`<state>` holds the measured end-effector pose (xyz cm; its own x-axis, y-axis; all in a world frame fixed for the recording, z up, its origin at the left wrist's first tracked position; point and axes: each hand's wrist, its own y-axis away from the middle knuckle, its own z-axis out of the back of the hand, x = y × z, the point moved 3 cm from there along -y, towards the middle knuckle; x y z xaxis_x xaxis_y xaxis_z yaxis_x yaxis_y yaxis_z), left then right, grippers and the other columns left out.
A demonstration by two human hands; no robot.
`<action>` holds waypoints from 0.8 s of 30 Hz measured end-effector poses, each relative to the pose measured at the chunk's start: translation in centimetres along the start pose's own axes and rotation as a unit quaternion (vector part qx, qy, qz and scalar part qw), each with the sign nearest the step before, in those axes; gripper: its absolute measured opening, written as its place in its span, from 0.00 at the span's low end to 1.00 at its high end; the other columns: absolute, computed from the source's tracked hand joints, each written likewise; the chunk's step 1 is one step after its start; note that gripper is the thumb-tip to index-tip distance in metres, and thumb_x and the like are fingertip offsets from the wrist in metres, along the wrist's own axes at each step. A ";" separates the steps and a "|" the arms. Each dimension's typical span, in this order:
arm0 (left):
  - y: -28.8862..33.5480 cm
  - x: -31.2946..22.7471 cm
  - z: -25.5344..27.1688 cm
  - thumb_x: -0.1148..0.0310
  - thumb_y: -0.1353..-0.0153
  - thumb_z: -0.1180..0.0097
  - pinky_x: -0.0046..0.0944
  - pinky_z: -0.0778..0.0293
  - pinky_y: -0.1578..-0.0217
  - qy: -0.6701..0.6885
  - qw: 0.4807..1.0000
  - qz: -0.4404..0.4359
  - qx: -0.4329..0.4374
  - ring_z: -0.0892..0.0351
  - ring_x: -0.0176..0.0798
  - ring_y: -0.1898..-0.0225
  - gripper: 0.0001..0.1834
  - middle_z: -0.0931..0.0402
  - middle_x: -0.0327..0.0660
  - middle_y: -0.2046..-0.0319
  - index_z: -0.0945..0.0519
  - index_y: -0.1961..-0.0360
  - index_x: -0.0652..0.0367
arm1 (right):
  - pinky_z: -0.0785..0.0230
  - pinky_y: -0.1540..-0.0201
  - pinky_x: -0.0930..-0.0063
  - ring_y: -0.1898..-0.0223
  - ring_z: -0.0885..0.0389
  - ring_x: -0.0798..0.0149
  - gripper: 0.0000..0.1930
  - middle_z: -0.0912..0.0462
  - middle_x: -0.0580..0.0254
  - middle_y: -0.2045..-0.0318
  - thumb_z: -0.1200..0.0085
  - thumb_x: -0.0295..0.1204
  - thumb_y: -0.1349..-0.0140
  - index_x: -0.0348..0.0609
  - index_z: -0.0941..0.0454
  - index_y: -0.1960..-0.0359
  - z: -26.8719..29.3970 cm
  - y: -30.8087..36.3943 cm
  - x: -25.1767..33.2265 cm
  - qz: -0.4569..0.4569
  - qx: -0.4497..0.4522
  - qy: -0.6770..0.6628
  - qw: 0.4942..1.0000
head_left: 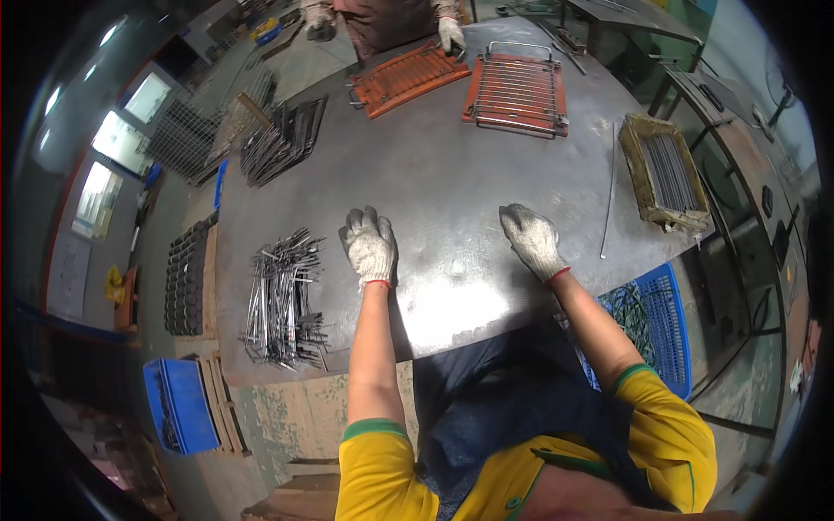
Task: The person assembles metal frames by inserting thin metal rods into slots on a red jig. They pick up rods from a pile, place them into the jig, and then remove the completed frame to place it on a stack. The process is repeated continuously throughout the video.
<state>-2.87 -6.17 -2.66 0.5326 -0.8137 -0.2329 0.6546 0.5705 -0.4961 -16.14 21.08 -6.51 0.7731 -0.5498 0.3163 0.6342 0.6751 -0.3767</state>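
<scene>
My left hand, in a pale knit glove with grey fingers, rests palm down on the metal table. Its fingers are slightly apart and hold nothing. To its left lies a loose pile of thin metal strips. My right hand, gloved alike, also lies on the tabletop, its fingers stretched toward the left and close together. Nothing shows in it. Across the table are two orange-red fixtures: one, a slatted frame, has a co-worker's gloved hand at its corner; the other fixture carries a wire rack.
Dark metal strips lie at the far left. A worn box of rods stands on the right, beside a single thin rod. Blue baskets sit below the table, one right, one left. Wire mesh panels stand beyond.
</scene>
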 end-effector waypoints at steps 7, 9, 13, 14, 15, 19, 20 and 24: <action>-1.5 0.6 -0.2 0.62 0.39 0.50 0.48 0.35 0.51 0.004 1.000 -0.017 0.000 0.29 0.49 0.53 0.15 0.26 0.46 0.56 0.22 0.55 0.57 | 0.27 0.53 0.61 0.55 0.19 0.54 0.16 0.19 0.57 0.54 0.57 0.39 0.32 0.47 0.24 0.49 1.3 -0.6 1.2 -0.090 0.016 -0.079 0.993; -1.9 0.5 -0.7 0.62 0.39 0.50 0.48 0.34 0.51 0.006 0.999 -0.027 0.020 0.28 0.49 0.55 0.15 0.26 0.46 0.56 0.22 0.55 0.56 | 0.27 0.53 0.61 0.55 0.19 0.54 0.17 0.19 0.57 0.55 0.57 0.41 0.32 0.47 0.24 0.50 1.8 -0.8 1.2 -0.126 0.008 -0.108 0.986; -1.4 1.0 -2.6 0.55 0.32 0.53 0.48 0.39 0.37 -0.056 0.994 -0.073 0.056 0.33 0.51 0.39 0.23 0.28 0.50 0.42 0.25 0.44 0.58 | 0.25 0.60 0.57 0.59 0.16 0.54 0.18 0.18 0.57 0.51 0.56 0.44 0.33 0.50 0.22 0.50 -2.3 0.4 -1.8 -0.158 0.033 -0.088 0.983; -1.2 3.0 -3.0 0.55 0.32 0.53 0.46 0.39 0.37 -0.071 0.992 -0.074 0.072 0.34 0.51 0.36 0.24 0.30 0.49 0.40 0.27 0.41 0.58 | 0.24 0.62 0.57 0.62 0.15 0.53 0.18 0.17 0.55 0.56 0.56 0.43 0.34 0.51 0.21 0.51 -0.8 -0.3 0.0 -0.068 -0.064 -0.120 0.988; -1.2 2.1 -2.6 0.54 0.32 0.52 0.46 0.37 0.38 -0.077 0.990 -0.074 0.092 0.34 0.52 0.37 0.25 0.31 0.50 0.40 0.27 0.41 0.59 | 0.26 0.56 0.61 0.56 0.18 0.54 0.21 0.19 0.57 0.52 0.59 0.46 0.32 0.44 0.23 0.51 -0.7 -0.6 -0.2 -0.124 0.025 -0.110 0.986; -0.6 0.7 -1.0 0.55 0.32 0.56 0.50 0.32 0.47 0.013 0.998 -0.017 0.057 0.27 0.57 0.46 0.24 0.26 0.56 0.48 0.25 0.47 0.65 | 0.27 0.63 0.57 0.64 0.19 0.53 0.15 0.20 0.59 0.68 0.59 0.44 0.32 0.47 0.27 0.65 1.2 -0.6 1.1 -0.127 0.005 -0.129 0.983; -0.8 0.9 -1.4 0.55 0.31 0.58 0.50 0.33 0.45 0.002 0.997 -0.030 0.065 0.29 0.56 0.44 0.24 0.27 0.55 0.46 0.25 0.46 0.64 | 0.27 0.63 0.56 0.65 0.19 0.53 0.15 0.20 0.58 0.68 0.59 0.44 0.32 0.47 0.27 0.64 1.4 -0.6 1.1 -0.136 0.007 -0.141 0.981; -1.1 0.9 -1.7 0.55 0.29 0.63 0.49 0.34 0.43 -0.024 0.995 -0.044 0.086 0.31 0.54 0.41 0.26 0.31 0.53 0.41 0.26 0.43 0.63 | 0.28 0.64 0.55 0.66 0.19 0.52 0.16 0.20 0.56 0.68 0.59 0.44 0.31 0.46 0.27 0.63 2.2 -0.3 1.1 -0.142 0.016 -0.164 0.976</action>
<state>-3.98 -7.74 -3.73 0.4917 -0.8572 -0.1530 0.7797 0.5117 -0.3609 -15.55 21.33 -4.17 0.5184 -0.5333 0.6685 0.8184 0.5362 -0.2068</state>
